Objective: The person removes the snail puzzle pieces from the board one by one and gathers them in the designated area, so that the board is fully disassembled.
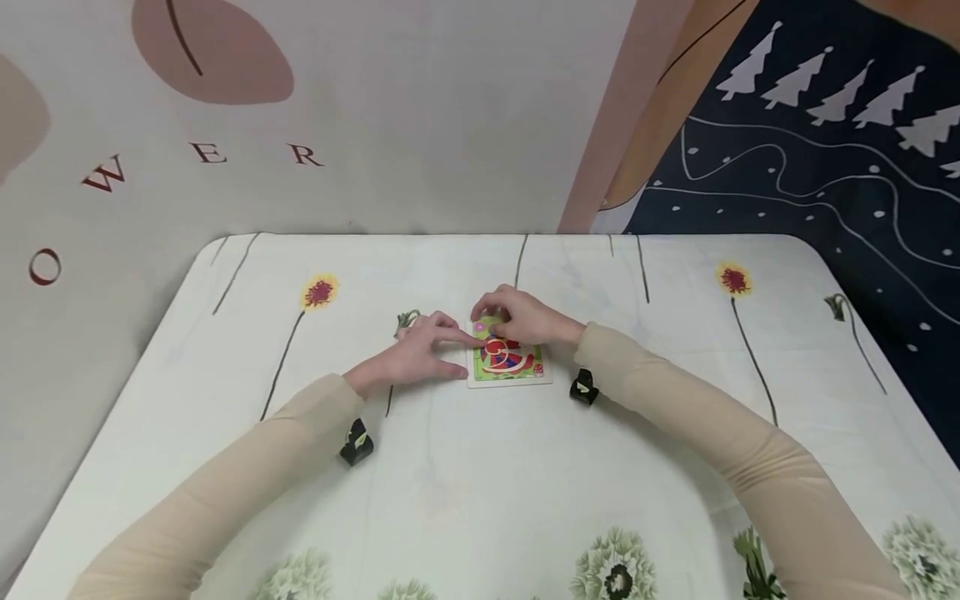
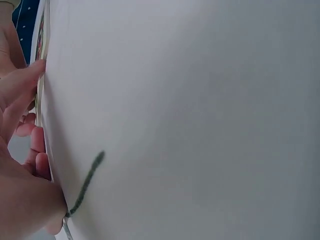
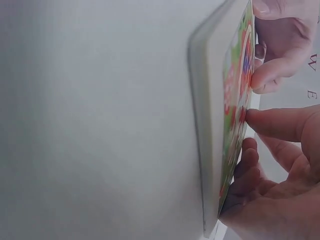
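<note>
- The flower-printed surface [image 1: 450, 475] bore the board, centred before you.
- Your left hand [image 1: 420, 354] had its fingers apart, one reaching onto the picture; your right hand's [image 1: 528, 318] bent over the upper part, whether pinching anything I couldn't tell. Steadying one edge and pressing flat seemed wisest.
- The pale-rimmed board [image 1: 510, 384] framed a red-and-green picture [image 1: 513, 360].

**Occlusions and cutoffs**

Right hand [image 1: 528, 318] hides most of the picture board's [image 1: 510, 384] far edge and far-right corner; can't tell whether its fingers pinch anything. Left hand [image 1: 416, 354] masks a bit of the left edge. Board detail too small from head, soft from right wrist. Table's [image 1: 480, 483] near edge, left sleeve [image 1: 240, 479], right sleeve [image 1: 720, 412]: cropped.
</note>
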The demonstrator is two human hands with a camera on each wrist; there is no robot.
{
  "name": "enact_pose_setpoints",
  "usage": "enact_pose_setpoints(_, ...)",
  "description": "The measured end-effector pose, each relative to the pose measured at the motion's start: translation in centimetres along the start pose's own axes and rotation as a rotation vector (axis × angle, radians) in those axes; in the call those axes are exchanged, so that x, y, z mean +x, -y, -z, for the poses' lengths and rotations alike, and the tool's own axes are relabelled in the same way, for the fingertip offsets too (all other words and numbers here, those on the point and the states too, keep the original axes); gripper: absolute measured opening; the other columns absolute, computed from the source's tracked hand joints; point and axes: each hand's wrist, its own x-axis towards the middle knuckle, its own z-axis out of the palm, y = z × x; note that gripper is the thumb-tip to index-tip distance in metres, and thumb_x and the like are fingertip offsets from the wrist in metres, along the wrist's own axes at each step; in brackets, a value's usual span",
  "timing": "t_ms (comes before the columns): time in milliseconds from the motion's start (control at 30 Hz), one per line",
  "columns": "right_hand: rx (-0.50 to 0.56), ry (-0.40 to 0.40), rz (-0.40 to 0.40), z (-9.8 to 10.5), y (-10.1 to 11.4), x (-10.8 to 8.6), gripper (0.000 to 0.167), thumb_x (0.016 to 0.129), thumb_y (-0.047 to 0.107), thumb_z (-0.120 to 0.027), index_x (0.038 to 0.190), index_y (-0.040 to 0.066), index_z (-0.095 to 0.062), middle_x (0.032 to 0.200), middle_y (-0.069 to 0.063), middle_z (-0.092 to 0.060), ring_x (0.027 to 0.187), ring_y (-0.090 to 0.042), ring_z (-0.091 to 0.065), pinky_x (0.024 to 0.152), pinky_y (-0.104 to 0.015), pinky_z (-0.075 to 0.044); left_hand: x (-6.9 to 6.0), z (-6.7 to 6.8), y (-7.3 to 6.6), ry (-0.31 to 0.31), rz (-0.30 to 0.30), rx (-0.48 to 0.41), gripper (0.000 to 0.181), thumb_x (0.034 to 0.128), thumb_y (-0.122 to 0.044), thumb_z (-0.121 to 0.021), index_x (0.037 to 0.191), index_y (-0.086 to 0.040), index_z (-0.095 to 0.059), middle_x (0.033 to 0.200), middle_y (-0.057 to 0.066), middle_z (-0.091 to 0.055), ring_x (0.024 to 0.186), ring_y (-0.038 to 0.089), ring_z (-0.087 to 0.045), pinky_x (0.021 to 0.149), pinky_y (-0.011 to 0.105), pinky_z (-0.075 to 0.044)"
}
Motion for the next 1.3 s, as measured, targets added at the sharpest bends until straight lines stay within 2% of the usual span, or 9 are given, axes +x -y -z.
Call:
enact_pose_setpoints(300,0.018,-0.007,-0.020,0.18,0.05,-0.25,0.024,0.098,0.000,-0.065,0.121,0.006,-0.069,0.124,-0.016,-0.058,0.095,-0.024,-0.051,0.085,-0.033,-0.044,0.30,-0.85,-0.18,-0.073,0.009,-0.042,0.040,0.0865,-0.019,-0.084,0.125,-0.012,-0.075,0.128,0.016,-0.054,0.122,0.039,-0.041,0.101,0.065,-0.013)
enact_pose_setpoints(667,0.043,0.000,-0.065,0.23,0.26,-0.26,0.026,0.099,-0.003,-0.060,0.121,0.005,-0.070,0.125,-0.016,-0.056,0.100,-0.026,-0.048,0.091,-0.036,-0.042,0.17,-0.74,-0.50,-0.060,0.012,-0.052,0.039,0.0874,-0.018,-0.083,0.125,-0.011,-0.075,0.128,0.017,-0.053,0.121,0.040,-0.039,0.100,0.063,-0.013)
enact_pose_setpoints(1000,0.078,0.020,-0.063,0.32,0.40,-0.38,0.030,0.099,-0.006,-0.054,0.124,0.002,-0.069,0.127,-0.016,-0.054,0.103,-0.026,-0.048,0.093,-0.037,-0.042,0.24,-0.71,-0.23,-0.056,0.005,-0.063,0.037,0.0873,-0.017,-0.083,0.123,-0.010,-0.076,0.125,0.014,-0.054,0.118,0.037,-0.038,0.099,0.062,-0.012)
enact_pose_setpoints(1300,0.119,0.053,-0.026,0.28,0.23,0.10,0.035,0.095,-0.014,-0.050,0.126,-0.004,-0.064,0.129,-0.018,-0.061,0.102,-0.026,-0.052,0.096,-0.037,-0.043,-0.05,-0.68,-0.35,-0.067,0.016,-0.058,0.037,0.0864,-0.017,-0.083,0.123,-0.010,-0.076,0.125,0.014,-0.054,0.117,0.035,-0.039,0.100,0.061,-0.012)
